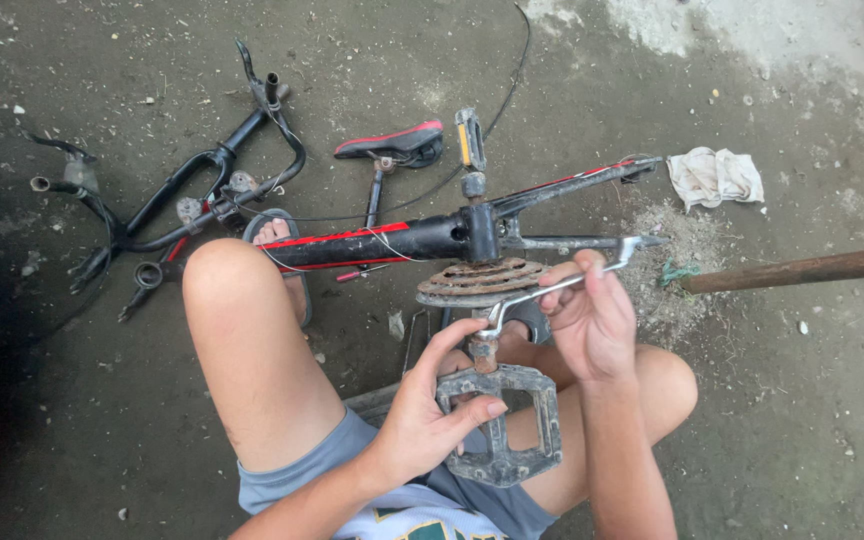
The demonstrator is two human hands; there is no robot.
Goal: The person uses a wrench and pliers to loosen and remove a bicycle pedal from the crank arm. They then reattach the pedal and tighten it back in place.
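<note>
Hands both busy at the crank of a stripped black-and-red bike frame lying on its side on the concrete floor. Left hand grips the grey platform pedal, fingers wrapped over its near edge, thumb up along the inner side. Right hand has its fingers clamped on the shank of a silver wrench; one wrench end sits at the pedal axle just above the pedal body, the other end points up-right past the chainstay. Rusty chainring sits directly above the pedal, touching the bottom bracket area. Second pedal, with a yellow reflector, sticks up on the far side of the frame. Black-and-red saddle on its post lies just beyond the frame; black handlebar with cables lies on the floor at upper left. White rag at upper right, brown wooden handle coming in from the right edge. Person crouches, bare knees either side of the pedal, one foot in a sandal beside the frame.
</note>
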